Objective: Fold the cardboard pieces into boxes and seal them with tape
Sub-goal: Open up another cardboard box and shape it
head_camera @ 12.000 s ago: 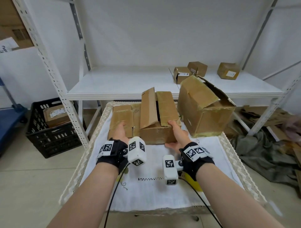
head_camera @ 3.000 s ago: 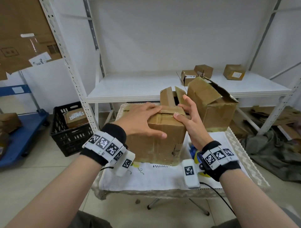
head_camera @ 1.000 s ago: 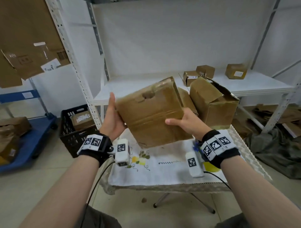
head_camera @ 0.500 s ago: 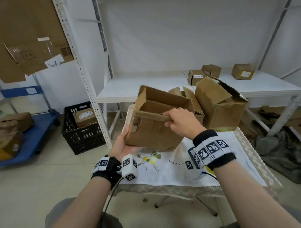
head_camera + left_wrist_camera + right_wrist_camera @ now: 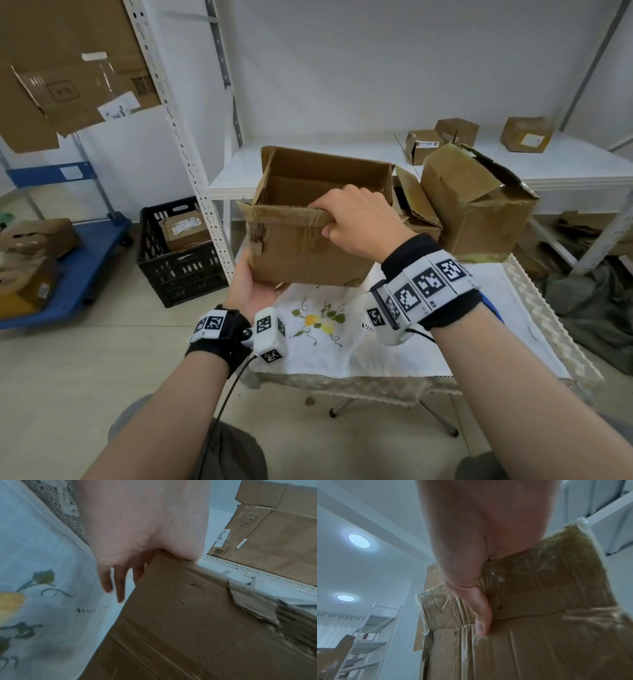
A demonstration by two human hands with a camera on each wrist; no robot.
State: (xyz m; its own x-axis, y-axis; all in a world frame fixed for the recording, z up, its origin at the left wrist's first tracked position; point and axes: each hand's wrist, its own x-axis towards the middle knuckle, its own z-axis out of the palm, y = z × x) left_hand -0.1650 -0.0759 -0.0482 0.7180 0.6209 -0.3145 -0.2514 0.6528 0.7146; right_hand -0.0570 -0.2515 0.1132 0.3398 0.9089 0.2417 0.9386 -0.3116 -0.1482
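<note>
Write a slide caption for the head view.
Right hand grips the folded-down near flap of an open brown cardboard box while the left hand supports its bottom corner above the white embroidered tablecloth.

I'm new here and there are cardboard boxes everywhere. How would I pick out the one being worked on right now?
Start at the small table with the white embroidered cloth in front of the white shelf. Above its left end is the open box, top open and empty. Unlike its neighbours, it is in hand: the right hand grips its near top flap, the left hand supports its bottom corner.
</note>
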